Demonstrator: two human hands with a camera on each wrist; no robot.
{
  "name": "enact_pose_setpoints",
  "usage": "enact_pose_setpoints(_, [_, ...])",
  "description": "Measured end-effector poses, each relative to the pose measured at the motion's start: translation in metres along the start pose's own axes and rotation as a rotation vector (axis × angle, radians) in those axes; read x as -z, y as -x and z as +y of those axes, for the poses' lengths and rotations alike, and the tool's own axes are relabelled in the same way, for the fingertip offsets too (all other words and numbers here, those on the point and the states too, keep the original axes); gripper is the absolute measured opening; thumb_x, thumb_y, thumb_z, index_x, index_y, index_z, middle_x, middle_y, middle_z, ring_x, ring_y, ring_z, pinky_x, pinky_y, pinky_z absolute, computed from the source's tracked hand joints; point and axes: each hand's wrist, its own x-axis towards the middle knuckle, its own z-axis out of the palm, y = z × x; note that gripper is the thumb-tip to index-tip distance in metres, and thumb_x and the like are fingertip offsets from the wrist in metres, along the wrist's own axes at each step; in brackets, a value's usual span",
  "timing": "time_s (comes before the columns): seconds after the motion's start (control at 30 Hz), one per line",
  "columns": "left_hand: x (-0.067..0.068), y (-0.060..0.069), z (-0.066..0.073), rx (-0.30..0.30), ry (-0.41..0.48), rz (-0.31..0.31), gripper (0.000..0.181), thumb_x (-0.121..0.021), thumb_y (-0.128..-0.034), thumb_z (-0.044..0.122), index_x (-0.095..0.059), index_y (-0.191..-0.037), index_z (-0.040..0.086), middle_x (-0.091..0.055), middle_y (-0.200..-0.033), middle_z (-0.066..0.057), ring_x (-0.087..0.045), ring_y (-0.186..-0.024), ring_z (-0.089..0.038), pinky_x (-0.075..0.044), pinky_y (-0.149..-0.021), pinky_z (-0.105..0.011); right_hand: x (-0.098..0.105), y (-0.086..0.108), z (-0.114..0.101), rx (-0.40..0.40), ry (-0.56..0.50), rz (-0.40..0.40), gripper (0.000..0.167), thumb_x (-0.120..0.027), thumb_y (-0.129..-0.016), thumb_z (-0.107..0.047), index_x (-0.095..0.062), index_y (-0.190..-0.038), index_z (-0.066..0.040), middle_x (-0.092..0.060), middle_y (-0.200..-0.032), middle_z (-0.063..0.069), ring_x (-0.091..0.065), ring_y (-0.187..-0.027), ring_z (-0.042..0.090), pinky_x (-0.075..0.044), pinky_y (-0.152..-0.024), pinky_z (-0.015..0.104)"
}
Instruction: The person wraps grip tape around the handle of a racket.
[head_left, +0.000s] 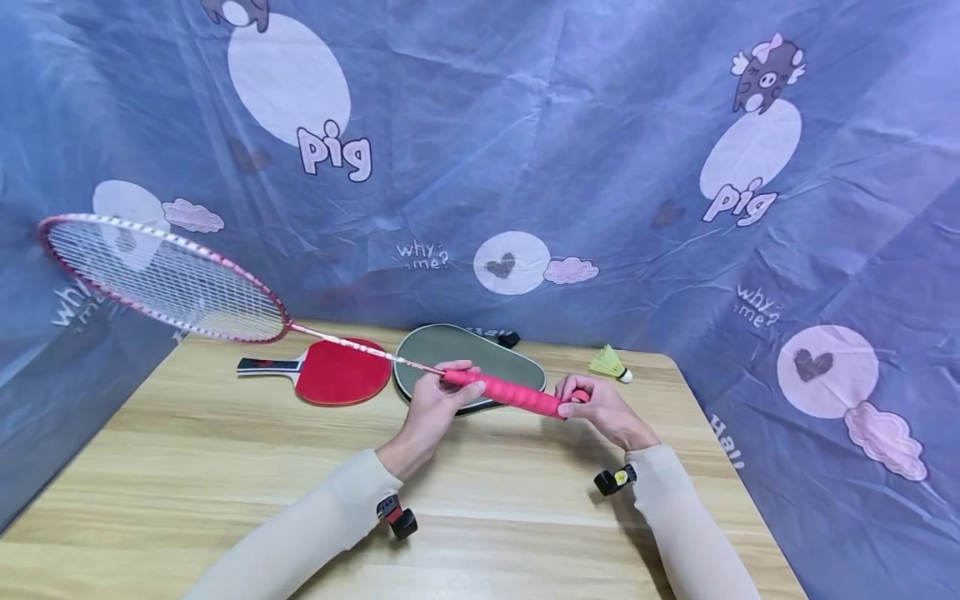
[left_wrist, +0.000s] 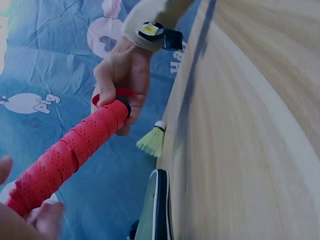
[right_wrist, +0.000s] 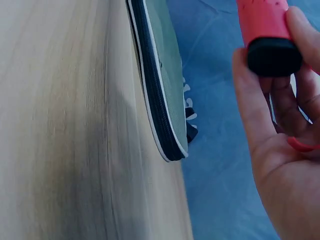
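A badminton racket (head_left: 367,346) is held above the table, its strung head up at the left and its handle toward the right. Pink-red perforated grip tape (left_wrist: 70,152) wraps the handle in overlapping turns. My left hand (head_left: 431,408) grips the handle's upper end, by the shaft. At the butt end, my right hand (head_left: 606,410) pinches the handle between thumb and fingers. A loose strip of the tape (left_wrist: 122,92) loops out over that hand. The right wrist view shows the black butt cap (right_wrist: 274,57) beside the right thumb and fingers.
Behind the hands lies a green zippered case (head_left: 465,346) with white piping. A red table tennis bat (head_left: 345,373) lies to its left on the wooden table (head_left: 480,517). A yellow shuttlecock (head_left: 609,364) sits at the back right. Blue printed cloth (head_left: 637,167) hangs around the table.
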Motion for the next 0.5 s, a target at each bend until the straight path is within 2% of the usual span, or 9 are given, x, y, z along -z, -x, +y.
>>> enact_pose_setpoints(0.1, [0.001, 0.000, -0.003, -0.040, -0.127, 0.063, 0.036, -0.082, -0.0845, 0.015, -0.071, -0.116, 0.002, -0.075, -0.111, -0.018, -0.067, -0.093, -0.008, -0.053, -0.079, -0.015, -0.003, 0.000, -0.004, -0.020, 0.070, 0.032, 0.029, -0.082, -0.077, -0.006, -0.058, -0.085, 0.007, -0.063, -0.100, -0.003, -0.057, -0.097, 0.012, -0.048, -0.083, 0.021])
enact_pose_setpoints(0.17, [0.001, 0.000, -0.004, -0.061, -0.171, 0.092, 0.032, -0.083, -0.0837, 0.017, -0.073, -0.110, 0.003, -0.075, -0.104, -0.016, -0.066, -0.087, -0.006, -0.053, -0.077, -0.016, -0.004, -0.001, -0.003, -0.014, 0.069, 0.037, 0.025, -0.081, -0.078, -0.006, -0.060, -0.085, 0.005, -0.063, -0.099, -0.003, -0.058, -0.096, 0.011, -0.048, -0.084, 0.021])
enact_pose_setpoints(0.3, [0.000, 0.000, -0.005, -0.058, -0.152, 0.076, 0.029, -0.082, -0.0828, 0.010, -0.074, -0.108, 0.000, -0.076, -0.106, -0.017, -0.067, -0.088, -0.007, -0.054, -0.081, -0.015, -0.001, -0.001, 0.002, 0.041, -0.059, 0.007, 0.007, -0.073, -0.085, 0.000, -0.067, -0.085, -0.003, -0.067, -0.095, -0.001, -0.061, -0.094, 0.012, -0.049, -0.084, 0.021])
enact_pose_setpoints(0.4, [-0.001, 0.002, -0.005, -0.033, -0.126, 0.043, 0.029, -0.081, -0.0820, 0.005, -0.074, -0.110, 0.000, -0.075, -0.109, -0.017, -0.068, -0.091, -0.009, -0.054, -0.081, -0.015, 0.001, 0.000, 0.007, 0.066, -0.179, -0.040, 0.013, -0.068, -0.089, 0.004, -0.070, -0.088, -0.009, -0.068, -0.093, -0.002, -0.062, -0.093, 0.012, -0.050, -0.084, 0.022])
enact_pose_setpoints(0.5, [-0.002, 0.004, -0.005, -0.015, -0.082, 0.009, 0.031, -0.079, -0.0811, -0.001, -0.073, -0.112, -0.001, -0.075, -0.111, -0.018, -0.068, -0.094, -0.010, -0.054, -0.083, -0.016, 0.003, 0.000, 0.011, 0.058, -0.226, -0.071, 0.017, -0.065, -0.091, 0.004, -0.070, -0.089, -0.012, -0.068, -0.092, -0.005, -0.061, -0.092, 0.011, -0.050, -0.082, 0.022])
